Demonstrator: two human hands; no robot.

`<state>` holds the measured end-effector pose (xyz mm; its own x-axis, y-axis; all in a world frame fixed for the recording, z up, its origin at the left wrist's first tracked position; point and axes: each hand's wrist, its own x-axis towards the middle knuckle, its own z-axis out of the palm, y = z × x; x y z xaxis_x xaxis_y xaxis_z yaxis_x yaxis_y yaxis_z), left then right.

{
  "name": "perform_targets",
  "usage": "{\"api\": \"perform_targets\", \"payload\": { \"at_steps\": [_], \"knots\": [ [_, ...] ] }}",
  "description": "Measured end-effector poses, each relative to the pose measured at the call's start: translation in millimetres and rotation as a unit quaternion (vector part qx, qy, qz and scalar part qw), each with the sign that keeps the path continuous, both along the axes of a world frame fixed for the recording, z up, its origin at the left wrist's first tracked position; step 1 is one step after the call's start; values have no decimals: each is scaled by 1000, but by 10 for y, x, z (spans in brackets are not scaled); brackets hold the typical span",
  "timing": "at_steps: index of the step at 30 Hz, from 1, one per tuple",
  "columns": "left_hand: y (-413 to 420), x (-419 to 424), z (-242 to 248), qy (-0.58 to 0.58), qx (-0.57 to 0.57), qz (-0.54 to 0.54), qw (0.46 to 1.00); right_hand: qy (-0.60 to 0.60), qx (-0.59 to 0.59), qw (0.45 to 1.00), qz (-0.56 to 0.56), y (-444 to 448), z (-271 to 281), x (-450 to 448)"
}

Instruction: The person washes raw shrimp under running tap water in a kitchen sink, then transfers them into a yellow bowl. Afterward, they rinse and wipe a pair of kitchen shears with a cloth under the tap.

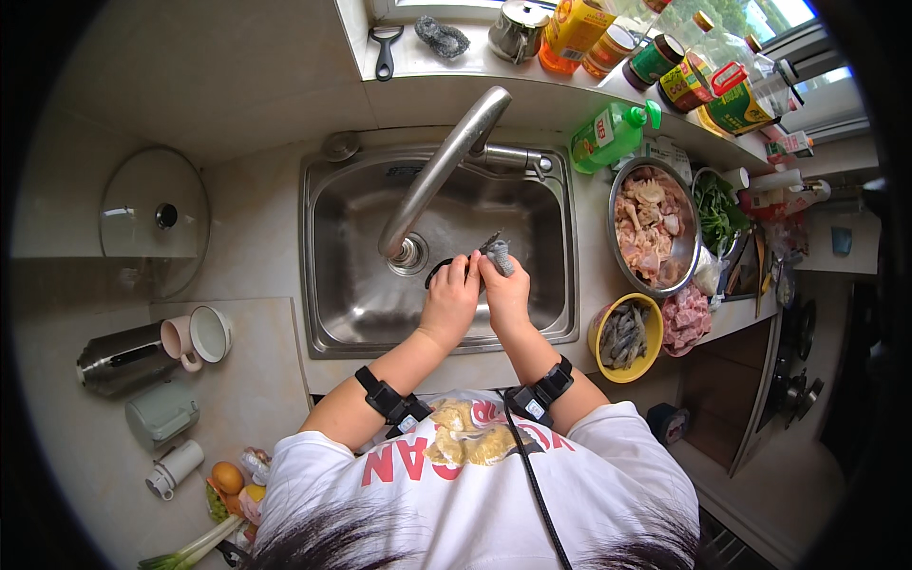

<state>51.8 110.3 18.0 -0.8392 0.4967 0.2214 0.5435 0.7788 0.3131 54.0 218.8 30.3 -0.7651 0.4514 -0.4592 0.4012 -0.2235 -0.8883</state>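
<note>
Both my hands are close together over the front right part of a stainless steel sink (356, 285). My right hand (509, 292) grips a grey raw shrimp (501, 259), its body curled above the thumb. My left hand (450, 296) is closed around a tool with a black looped handle (436, 271), probably kitchen scissors; the fingers hide most of it. Dark thin tips show beside the shrimp, and I cannot tell whether they belong to the tool or the shrimp. More shrimp (624, 333) lie in a yellow bowl (627, 377) on the counter, right of the sink.
A curved faucet (449, 167) reaches over the sink. To the right stand a metal bowl (687, 246) of raw chicken pieces, pink raw meat (687, 318), leafy greens (714, 206) and a green soap bottle (605, 137). Mugs (177, 338) and a steel kettle (125, 358) sit left.
</note>
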Motion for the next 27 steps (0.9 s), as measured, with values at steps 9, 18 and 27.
{"api": "perform_targets", "payload": {
  "at_steps": [9, 18, 27],
  "knots": [
    [-160, -108, 221, -53, 149, 25, 987, 46, -135, 989, 40, 505, -36, 3],
    [-131, -309, 199, -403, 264, 28, 876, 38, -188, 972, 135, 598, 161, -8],
    [-137, -318, 187, -495, 383, 59, 777, -3, -146, 950, 277, 634, 253, 22]
  ]
}}
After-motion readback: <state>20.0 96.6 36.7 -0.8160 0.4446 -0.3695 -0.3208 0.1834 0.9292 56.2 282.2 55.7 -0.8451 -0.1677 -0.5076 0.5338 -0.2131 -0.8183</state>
